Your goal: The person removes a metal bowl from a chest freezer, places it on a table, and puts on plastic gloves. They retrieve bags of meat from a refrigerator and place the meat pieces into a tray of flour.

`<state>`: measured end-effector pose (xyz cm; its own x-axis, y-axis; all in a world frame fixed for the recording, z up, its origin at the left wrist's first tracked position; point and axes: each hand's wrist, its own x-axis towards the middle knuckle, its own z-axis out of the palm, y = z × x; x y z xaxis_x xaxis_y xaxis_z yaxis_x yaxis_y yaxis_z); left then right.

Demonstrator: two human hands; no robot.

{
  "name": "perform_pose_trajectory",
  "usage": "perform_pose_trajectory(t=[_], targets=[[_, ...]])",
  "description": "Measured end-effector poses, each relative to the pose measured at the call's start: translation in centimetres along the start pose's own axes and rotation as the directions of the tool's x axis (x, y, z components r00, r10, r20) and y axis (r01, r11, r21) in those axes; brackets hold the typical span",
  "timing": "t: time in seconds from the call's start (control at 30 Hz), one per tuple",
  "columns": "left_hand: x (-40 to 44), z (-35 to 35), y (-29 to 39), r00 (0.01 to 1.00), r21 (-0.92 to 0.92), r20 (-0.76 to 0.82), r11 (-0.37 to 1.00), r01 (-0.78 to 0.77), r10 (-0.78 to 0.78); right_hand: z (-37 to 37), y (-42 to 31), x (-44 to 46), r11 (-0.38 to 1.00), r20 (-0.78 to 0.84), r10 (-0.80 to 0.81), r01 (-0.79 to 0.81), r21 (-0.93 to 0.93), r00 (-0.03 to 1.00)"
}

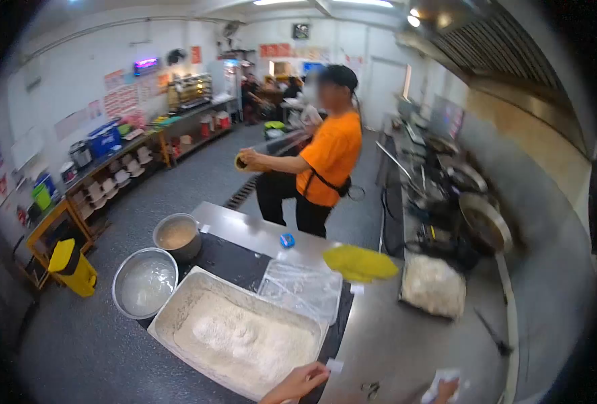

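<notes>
My left hand (300, 382) is at the near right corner of a large white tub (177, 323) of flour (241, 340). Its fingers are bent together, with the tips close to a small white tag (335, 365); whether they hold anything is unclear. At the bottom edge, my right hand (446, 388) has its fingers closed on a crumpled white wipe (442, 377) on the steel counter. A small dark item (370, 388) lies between my hands. Beyond the tub rests a clear plastic-covered tray (302, 286).
A water bowl (145, 283) and a pot (189, 246) stand left of the tub. Further off lie a yellow cloth (360, 262) and a bag of white stuff (434, 286). Pans (485, 224) line the right. A person in orange (335, 158) stands across the counter, holding a roll.
</notes>
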<state>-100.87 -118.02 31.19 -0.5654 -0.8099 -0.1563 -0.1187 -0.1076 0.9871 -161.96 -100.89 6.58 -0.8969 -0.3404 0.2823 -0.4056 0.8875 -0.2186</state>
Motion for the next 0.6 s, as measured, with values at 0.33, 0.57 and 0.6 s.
perform_pose_trajectory(t=[0.33, 0.57, 0.6], targets=[[4.4, 7.9, 2.7, 0.999, 0.114, 0.034, 0.994, -0.002, -0.002, -15.5, -14.6, -7.4, 0.656, -0.126, -0.293, 0.296, 0.695, 0.948], [10.6, 11.7, -8.1, 0.947, -0.104, 0.320, 0.994, 0.041, -0.006, -18.3, -22.5, -17.7, 0.575, 0.485, -0.805, 0.248, 0.780, 0.342], [10.4, 11.8, -7.4, 0.940, 0.002, 0.340, 0.999, 0.032, -0.031, -19.0, -23.0, -19.0, 0.545, 0.417, -0.794, 0.211, 0.812, 0.443]])
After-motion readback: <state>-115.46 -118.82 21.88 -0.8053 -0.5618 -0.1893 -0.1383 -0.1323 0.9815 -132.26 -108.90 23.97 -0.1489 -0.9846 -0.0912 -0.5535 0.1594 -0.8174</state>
